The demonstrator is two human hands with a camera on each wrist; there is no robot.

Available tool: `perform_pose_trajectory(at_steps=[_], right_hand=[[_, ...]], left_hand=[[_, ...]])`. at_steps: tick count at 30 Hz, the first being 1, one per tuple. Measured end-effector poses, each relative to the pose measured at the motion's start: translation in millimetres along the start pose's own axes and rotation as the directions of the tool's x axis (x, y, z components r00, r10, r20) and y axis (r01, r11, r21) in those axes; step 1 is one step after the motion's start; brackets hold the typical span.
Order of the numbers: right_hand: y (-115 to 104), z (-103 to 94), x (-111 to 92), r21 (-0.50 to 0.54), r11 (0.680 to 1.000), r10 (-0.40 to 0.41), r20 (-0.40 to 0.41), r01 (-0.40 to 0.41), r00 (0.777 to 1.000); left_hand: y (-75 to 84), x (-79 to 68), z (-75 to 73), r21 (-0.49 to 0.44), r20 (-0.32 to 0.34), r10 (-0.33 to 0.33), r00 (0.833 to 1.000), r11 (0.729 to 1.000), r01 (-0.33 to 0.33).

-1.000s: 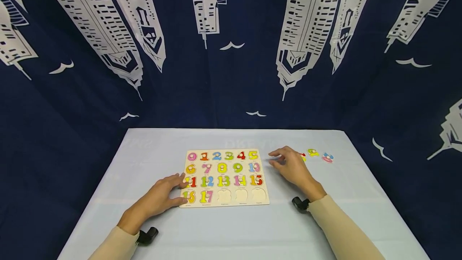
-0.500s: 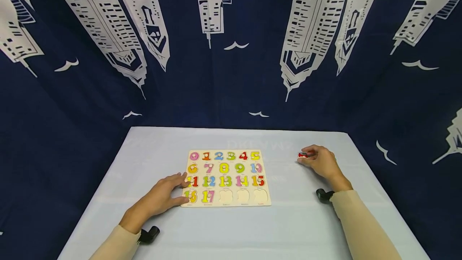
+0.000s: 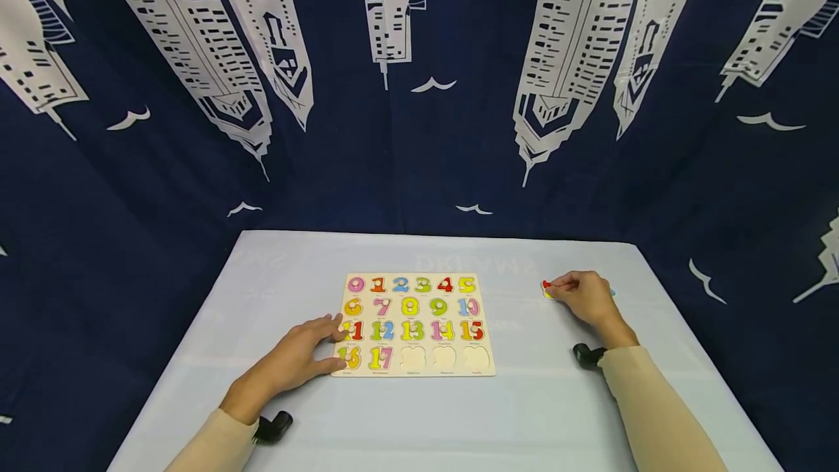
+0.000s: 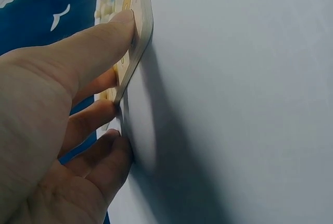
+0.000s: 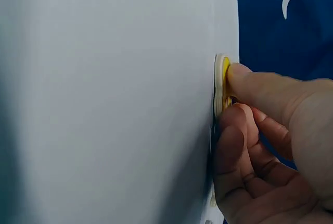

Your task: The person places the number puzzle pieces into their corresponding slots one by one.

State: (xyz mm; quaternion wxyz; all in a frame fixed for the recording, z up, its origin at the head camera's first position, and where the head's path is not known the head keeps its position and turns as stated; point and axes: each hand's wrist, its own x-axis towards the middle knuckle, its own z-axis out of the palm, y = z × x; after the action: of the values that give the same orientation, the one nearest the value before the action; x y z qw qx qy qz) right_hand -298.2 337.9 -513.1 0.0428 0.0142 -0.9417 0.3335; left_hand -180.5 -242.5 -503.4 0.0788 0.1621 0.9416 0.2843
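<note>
A wooden number puzzle board lies in the middle of the white table, seen in the head view. Number pieces 0 to 17 fill its rows; three recesses at the lower right are bare. On the board's left edge rests my left hand, its thumb on the face near the 16 and its other fingers along the edge. Right of the board, my right hand pinches a red and yellow number puzzle piece, low at the tabletop. In the right wrist view the thumb touches the piece's yellow part; its numeral is hidden.
A bit of a blue piece peeks out behind my right hand; any others there are hidden. The white table ends at a dark blue cloth printed with white buildings and birds.
My right hand has gone from beside the board rightward to the loose pieces and taken hold of the red and yellow one. My left hand stays on the board.
</note>
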Motion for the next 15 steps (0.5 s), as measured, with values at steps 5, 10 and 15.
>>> perform_pose_trajectory(at_steps=[5, 10, 15], right_hand=[[-13.9, 0.3, -3.4, -0.018, 1.0, -0.019, -0.009, 0.018, 1.0], [-31.2, 4.7, -8.7, 0.01, 0.999, -0.041, 0.023, 0.041, 0.999], [-53.7, 11.8, -17.8, 0.025, 0.994, -0.106, 0.043, 0.105, 0.993]], left_hand=[[1.0, 0.9, 0.3, -0.006, 0.0, -0.027, 1.0, 1.0, 0.027], [1.1, -0.3, 0.6, -0.011, 0.006, -0.037, 0.999, 0.999, 0.037], [1.4, -0.6, 0.6, -0.007, 0.008, -0.035, 0.999, 0.999, 0.035]])
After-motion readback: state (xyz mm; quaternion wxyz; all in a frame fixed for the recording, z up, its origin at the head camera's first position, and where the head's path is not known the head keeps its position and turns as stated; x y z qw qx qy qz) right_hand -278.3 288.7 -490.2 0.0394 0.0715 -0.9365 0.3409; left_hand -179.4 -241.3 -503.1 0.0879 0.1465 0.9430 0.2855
